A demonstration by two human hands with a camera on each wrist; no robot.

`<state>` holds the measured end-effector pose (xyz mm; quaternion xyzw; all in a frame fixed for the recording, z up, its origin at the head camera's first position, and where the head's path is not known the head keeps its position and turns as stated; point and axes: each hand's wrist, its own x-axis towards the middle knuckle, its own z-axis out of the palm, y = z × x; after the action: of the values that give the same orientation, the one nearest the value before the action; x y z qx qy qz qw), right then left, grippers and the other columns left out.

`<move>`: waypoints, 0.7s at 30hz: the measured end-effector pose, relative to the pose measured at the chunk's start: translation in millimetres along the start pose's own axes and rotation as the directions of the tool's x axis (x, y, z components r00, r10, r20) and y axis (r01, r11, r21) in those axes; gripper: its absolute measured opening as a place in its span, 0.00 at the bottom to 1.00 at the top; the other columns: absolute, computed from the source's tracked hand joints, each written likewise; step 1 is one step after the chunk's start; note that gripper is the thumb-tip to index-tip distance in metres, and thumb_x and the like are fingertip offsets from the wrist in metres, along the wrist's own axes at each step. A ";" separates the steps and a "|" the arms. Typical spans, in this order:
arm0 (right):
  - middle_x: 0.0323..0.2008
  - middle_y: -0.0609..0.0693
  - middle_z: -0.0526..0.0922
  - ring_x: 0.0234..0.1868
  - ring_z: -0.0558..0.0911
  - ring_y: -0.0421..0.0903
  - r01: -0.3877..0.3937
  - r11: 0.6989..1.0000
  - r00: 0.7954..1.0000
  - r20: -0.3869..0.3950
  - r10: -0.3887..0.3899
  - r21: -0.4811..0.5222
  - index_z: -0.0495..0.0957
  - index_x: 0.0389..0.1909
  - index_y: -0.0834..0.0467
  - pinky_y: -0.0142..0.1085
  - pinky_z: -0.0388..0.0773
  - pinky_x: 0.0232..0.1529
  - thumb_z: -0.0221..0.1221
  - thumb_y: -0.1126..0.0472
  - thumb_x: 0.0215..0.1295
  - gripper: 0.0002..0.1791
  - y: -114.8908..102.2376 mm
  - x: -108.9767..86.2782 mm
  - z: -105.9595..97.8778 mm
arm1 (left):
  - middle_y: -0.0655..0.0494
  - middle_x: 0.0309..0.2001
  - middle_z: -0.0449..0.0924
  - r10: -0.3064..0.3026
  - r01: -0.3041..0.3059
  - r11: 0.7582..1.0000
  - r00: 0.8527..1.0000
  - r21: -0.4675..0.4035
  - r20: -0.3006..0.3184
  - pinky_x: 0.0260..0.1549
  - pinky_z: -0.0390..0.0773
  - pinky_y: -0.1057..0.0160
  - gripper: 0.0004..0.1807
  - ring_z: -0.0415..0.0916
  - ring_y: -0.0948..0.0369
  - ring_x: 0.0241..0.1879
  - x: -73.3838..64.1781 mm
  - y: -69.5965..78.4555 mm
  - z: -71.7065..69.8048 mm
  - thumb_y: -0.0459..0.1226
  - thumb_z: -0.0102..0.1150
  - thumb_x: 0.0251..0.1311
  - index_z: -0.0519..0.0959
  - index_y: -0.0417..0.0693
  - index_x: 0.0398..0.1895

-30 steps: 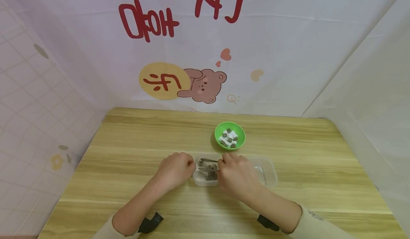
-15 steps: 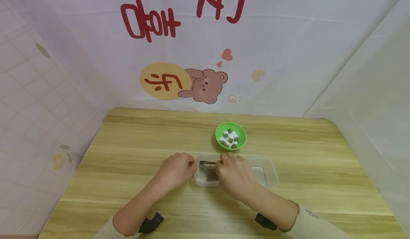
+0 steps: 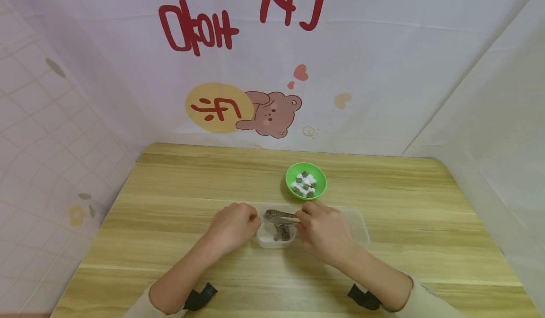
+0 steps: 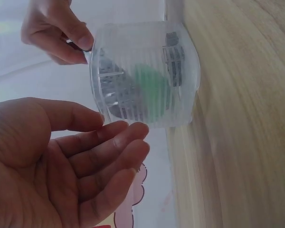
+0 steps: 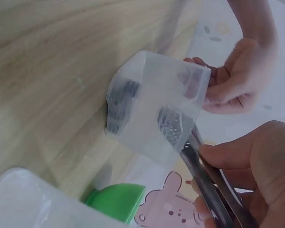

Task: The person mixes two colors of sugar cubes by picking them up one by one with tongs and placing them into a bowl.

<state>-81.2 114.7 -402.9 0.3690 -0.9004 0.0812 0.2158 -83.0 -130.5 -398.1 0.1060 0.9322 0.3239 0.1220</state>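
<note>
My right hand (image 3: pixel 325 233) holds metal tongs (image 5: pixel 202 183) by their arms. Their perforated heads (image 3: pixel 276 215) lie over the left end of a clear plastic container (image 3: pixel 274 245), at rim level. Small dark brown cubes (image 3: pixel 283 234) sit inside it. Whether the tongs hold a cube cannot be made out. At the container's left end is my left hand (image 3: pixel 236 225). In the left wrist view the left hand's fingers (image 4: pixel 107 166) are loosely bent, their tips against or very near the container's outer wall. Beyond the container stands a green bowl (image 3: pixel 291 170) with white and brown cubes.
A second translucent container (image 3: pixel 361 230) lies to the right, partly behind my right hand. All of it rests on a wood-grain table (image 3: pixel 191 181). A white printed cloth (image 3: pixel 362 72) hangs behind the table, with more cloth at both sides.
My right hand has shifted slightly right and drawn the tongs up from among the brown cubes, so their perforated heads show more. My left hand stays in place.
</note>
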 end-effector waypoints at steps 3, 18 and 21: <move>0.32 0.47 0.84 0.30 0.81 0.43 -0.041 0.998 0.999 -0.033 0.043 0.055 0.87 0.33 0.57 0.34 0.78 0.26 0.77 0.63 0.50 0.10 4.1 -3.1 -3.9 | 0.63 0.12 0.60 -0.005 0.005 1.000 1.000 -0.003 0.001 0.18 0.59 0.63 0.23 0.56 0.65 0.14 -0.6 0.2 -1.1 0.34 0.57 0.70 0.70 0.53 0.13; 0.32 0.48 0.86 0.25 0.81 0.40 -0.138 0.978 0.959 -0.224 0.172 0.159 0.90 0.36 0.59 0.32 0.74 0.20 0.78 0.67 0.49 0.12 38.8 -9.8 -29.4 | 0.63 0.12 0.59 -0.007 0.007 1.000 1.000 0.008 0.006 0.18 0.59 0.63 0.21 0.56 0.64 0.15 -0.8 -0.1 -1.9 0.35 0.58 0.69 0.72 0.52 0.14; 0.32 0.49 0.87 0.23 0.81 0.39 -0.172 0.971 0.951 -0.228 0.208 0.168 0.90 0.35 0.59 0.31 0.72 0.19 0.77 0.68 0.50 0.11 48.0 -9.4 -32.5 | 0.63 0.13 0.58 -0.008 0.008 1.000 1.000 0.009 0.008 0.18 0.58 0.62 0.22 0.56 0.64 0.15 -1.1 0.2 -2.4 0.35 0.57 0.68 0.70 0.53 0.13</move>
<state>-98.1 164.8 -377.5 0.2826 -0.8900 0.2121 0.2881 -82.7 -132.0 -396.0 0.1040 0.9335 0.3189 0.1267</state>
